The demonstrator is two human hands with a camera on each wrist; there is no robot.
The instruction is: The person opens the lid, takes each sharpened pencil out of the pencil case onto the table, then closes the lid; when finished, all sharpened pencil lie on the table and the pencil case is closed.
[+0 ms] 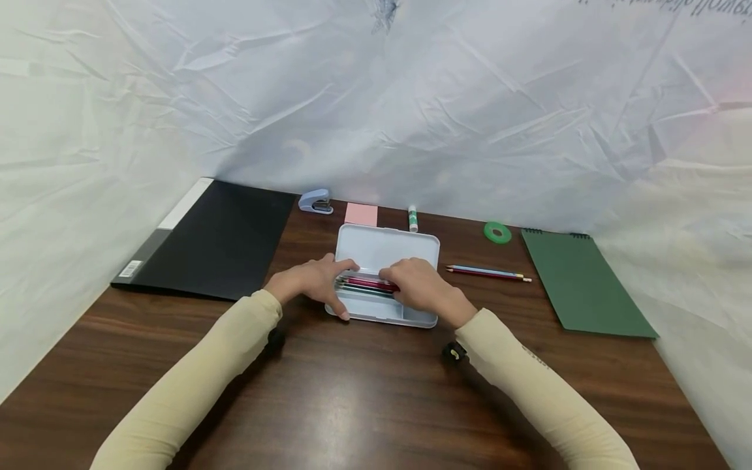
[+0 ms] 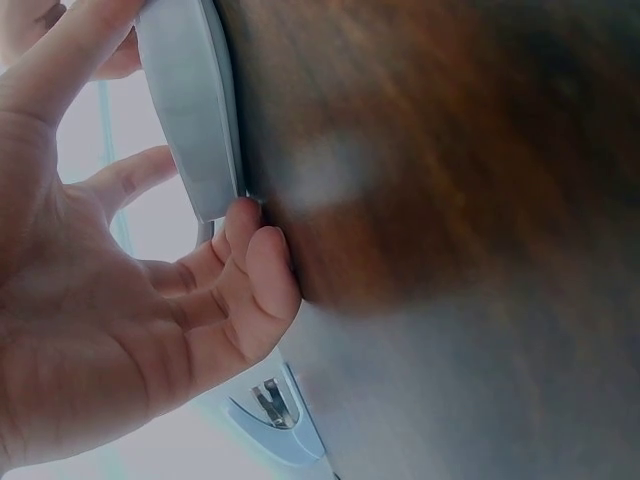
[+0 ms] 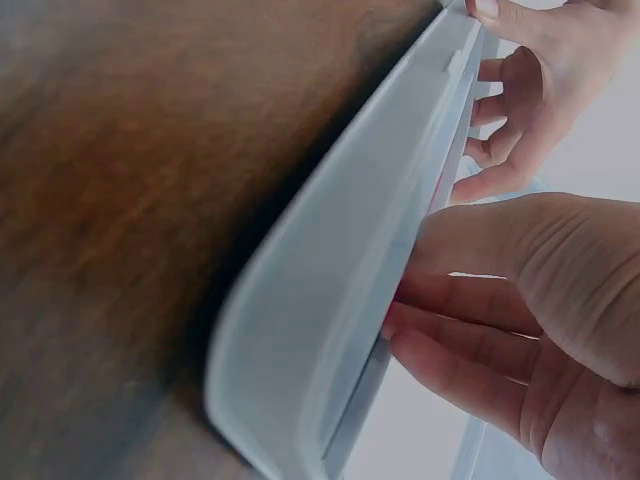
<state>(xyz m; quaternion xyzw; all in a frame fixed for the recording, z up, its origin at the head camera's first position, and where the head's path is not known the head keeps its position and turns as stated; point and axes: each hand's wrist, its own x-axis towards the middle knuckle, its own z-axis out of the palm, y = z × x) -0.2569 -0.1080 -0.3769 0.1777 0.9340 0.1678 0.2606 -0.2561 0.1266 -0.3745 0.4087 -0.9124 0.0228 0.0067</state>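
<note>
A light-blue pencil case lies open in the middle of the brown table, its lid folded back flat. Several pencils, red and green among them, lie in its tray. My left hand holds the tray's left end, with the thumb on the front corner and the fingers over the pencils' ends. My right hand curls its fingers down onto the pencils from the right. In the right wrist view those fingers reach inside the case. The left wrist view shows my palm beside the case's edge.
Two loose pencils lie right of the case, then a green notepad. Along the back lie a green tape roll, a glue stick, a pink note pad and a blue stapler. A black folder lies at left.
</note>
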